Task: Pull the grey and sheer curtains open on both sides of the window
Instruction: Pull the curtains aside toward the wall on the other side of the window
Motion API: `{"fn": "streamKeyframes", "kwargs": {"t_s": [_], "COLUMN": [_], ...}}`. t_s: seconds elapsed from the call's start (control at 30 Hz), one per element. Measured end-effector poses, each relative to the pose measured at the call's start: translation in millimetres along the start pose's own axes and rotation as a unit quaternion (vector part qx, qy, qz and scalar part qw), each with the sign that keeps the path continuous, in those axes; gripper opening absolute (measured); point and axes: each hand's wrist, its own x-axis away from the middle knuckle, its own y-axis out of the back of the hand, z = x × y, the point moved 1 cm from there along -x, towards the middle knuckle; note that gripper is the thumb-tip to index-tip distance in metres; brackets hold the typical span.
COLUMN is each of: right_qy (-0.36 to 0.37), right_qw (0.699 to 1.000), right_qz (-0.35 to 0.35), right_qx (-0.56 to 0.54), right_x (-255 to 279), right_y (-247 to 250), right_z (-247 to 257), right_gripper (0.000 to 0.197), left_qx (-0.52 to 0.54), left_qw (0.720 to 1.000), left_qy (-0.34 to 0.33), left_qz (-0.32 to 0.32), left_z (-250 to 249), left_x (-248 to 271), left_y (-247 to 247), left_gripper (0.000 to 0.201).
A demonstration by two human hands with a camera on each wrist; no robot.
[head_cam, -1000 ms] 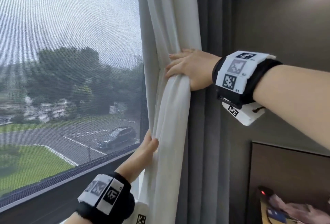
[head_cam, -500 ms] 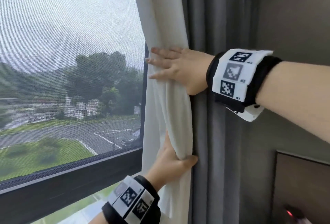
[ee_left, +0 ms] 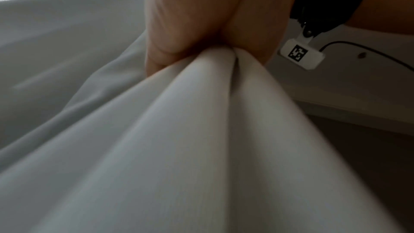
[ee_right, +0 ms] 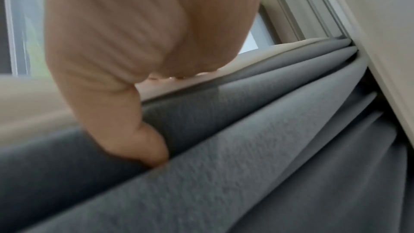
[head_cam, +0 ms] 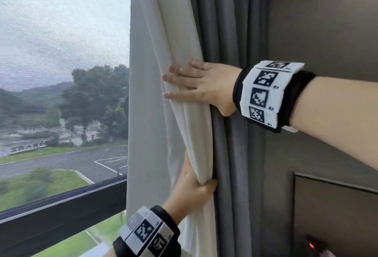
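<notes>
Right hand (head_cam: 206, 87) flat on the sheer curtain (head_cam: 176, 52), fingers straight and spread, pressing the bunched white folds toward the grey curtain (head_cam: 231, 154); the right wrist view shows its thumb (ee_right: 147, 148) tucked into a fold of the grey fabric, not clearly pinching it. Left hand (head_cam: 192, 193) lower down, fingers wrapped round the gathered sheer bundle with the thumb pointing right across its edge; the left wrist view shows the white folds squeezed between thumb and fingers (ee_left: 156, 52). The two hands are well apart, right above, left below, both on the same bundle. Sheer curtain is gathered at the right side of the window (head_cam: 61, 72), just beside and touching the grey curtain, which hangs in vertical pleats against the brown wall (head_cam: 327, 41). A thinner layer of sheer (head_cam: 147, 134) hangs loose between the bundle and the glass, covering the right edge of the pane. Window has a fine mesh screen; through it trees (head_cam: 96, 97), a road with white markings (head_cam: 92, 162) and grass (head_cam: 30, 185). Dark window frame (head_cam: 61, 211) runs along the bottom. Bottom right: a dark panel (head_cam: 337, 205) on the wall and a small red light (head_cam: 311, 245), blurred. Both wrists wear black bands with white marker tags (head_cam: 263, 93).
</notes>
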Motion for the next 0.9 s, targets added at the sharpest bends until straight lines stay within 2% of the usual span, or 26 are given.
{"fn": "streamKeyframes", "kwargs": {"t_s": [0.17, 0.23, 0.3, 0.43, 0.53, 0.6, 0.67, 0.7, 0.73, 0.8, 0.83, 0.9], "right_qy": [0.015, 0.019, 0.019, -0.02, -0.049, -0.066, -0.078, -0.083, -0.088, -0.095, -0.098, -0.101], "right_qw": [0.999, 0.999, 0.999, 0.997, 0.992, 0.988, 0.984, 0.983, 0.981, 0.979, 0.978, 0.975], "right_qz": [-0.042, -0.039, -0.004, 0.078, 0.12, 0.142, 0.157, 0.164, 0.17, 0.18, 0.186, 0.195], "right_qx": [0.024, 0.027, 0.03, -0.001, -0.01, -0.004, 0.008, 0.012, 0.014, 0.016, 0.018, 0.023], "right_x": [-7, -16, -25, -26, -18, -14, -15, -16, -17, -21, -23, -29], "right_y": [-30, -37, -42, -61, -81, -95, -109, -116, -124, -138, -144, -156], "right_z": [-3, -3, -4, -15, -24, -29, -32, -33, -34, -35, -35, -36], "right_gripper": [0.105, 0.104, 0.098, 0.074, 0.069, 0.069, 0.07, 0.07, 0.07, 0.071, 0.072, 0.074], "left_qx": [0.004, 0.014, 0.027, 0.045, 0.057, 0.032, -0.022, -0.034, -0.038, -0.061, -0.084, -0.127], "left_qw": [0.999, 0.999, 0.997, 0.994, 0.988, 0.989, 0.996, 0.999, 0.999, 0.98, 0.964, 0.938], "left_qy": [-0.039, -0.052, -0.061, -0.065, -0.048, -0.015, 0.018, 0.017, 0.001, -0.039, -0.05, -0.038], "left_qz": [0.0, 0.011, 0.025, 0.071, 0.134, 0.143, 0.088, 0.032, -0.038, -0.188, -0.247, -0.32], "left_z": [0, 0, 2, 8, 21, 33, 45, 49, 53, 65, 72, 87], "left_x": [-15, -24, -34, -55, -68, -72, -74, -74, -74, -74, -73, -70], "left_y": [-14, -21, -28, -35, -26, -12, 9, 22, 37, 68, 83, 109], "left_gripper": [0.08, 0.077, 0.075, 0.077, 0.087, 0.101, 0.112, 0.108, 0.095, 0.068, 0.061, 0.067]}}
